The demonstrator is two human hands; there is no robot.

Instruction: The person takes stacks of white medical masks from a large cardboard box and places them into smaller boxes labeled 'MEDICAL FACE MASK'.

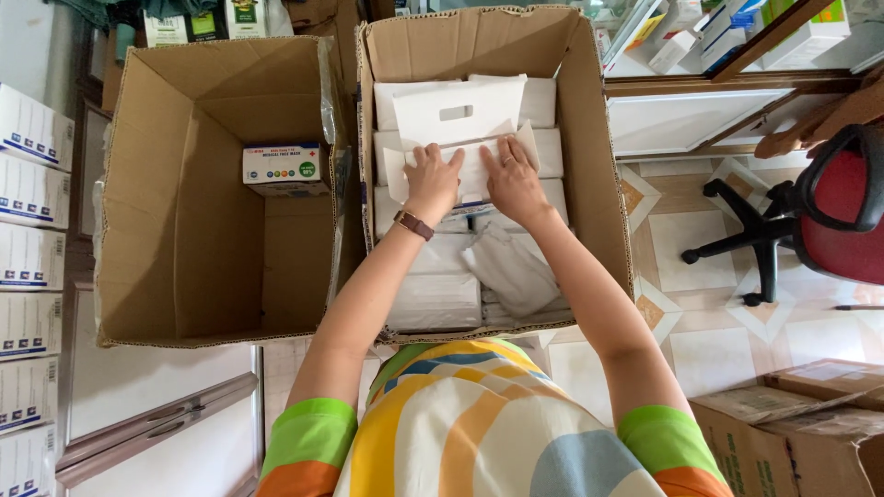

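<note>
Down the left edge of the frame runs a stack of white cartons with blue stripes (26,230), piled from top to bottom. Just right of them, in the upper left, stands a large open brown cardboard box (184,258), almost bare inside except for one small white carton with a green and red label (284,168) resting against its far right wall.

Touching that box's right side, in the upper middle of the frame, is a second open brown cardboard box (589,147) filled with flat white plastic-wrapped packs (433,299) in rows. On top of the packs, toward the far end, lies a white plastic bag with a cut-out handle slot (458,112), and below it a second flat white bag (471,170).

The left hand (431,179), with a brown-strapped watch (413,225) on its wrist, lies palm down and fingers spread on the left part of that second bag, pressing rather than gripping. The right hand (512,179) lies just beside it, likewise flat and open on the bag's right part; whether its thumb hooks under the edge cannot be told.

At the right edge a red and black swivel chair (810,216) stands on the patterned tile floor (700,322), and closed brown cartons (801,423) sit in the lower right corner.
</note>
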